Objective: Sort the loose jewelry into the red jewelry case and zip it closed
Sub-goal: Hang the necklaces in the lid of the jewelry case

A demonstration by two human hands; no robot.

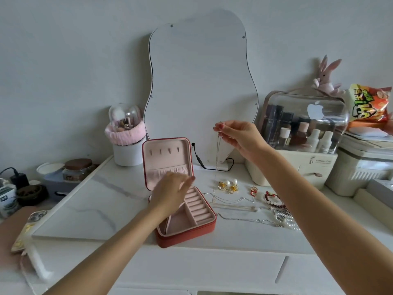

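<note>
The red jewelry case (187,233) stands open at the table's middle, its pink-lined lid (165,154) upright. My left hand (170,193) hovers over the case's back compartments, fingers relaxed and blurred. My right hand (238,135) is raised to the right of the lid and pinches the top of a thin silver necklace (217,165), which hangs straight down to the table. Loose on the table to the right lie pearl and gold earrings (229,185), a red earring (254,190), a red bead bracelet (274,202), silver chains (251,220) and a pearl bracelet (287,220).
A wavy mirror (202,86) leans on the wall behind. A clear-lidded cosmetics box (302,133) stands at the right, a brush holder (126,137) at the left. A black cable (212,166) lies behind the case. A phone (32,226) lies at the left edge.
</note>
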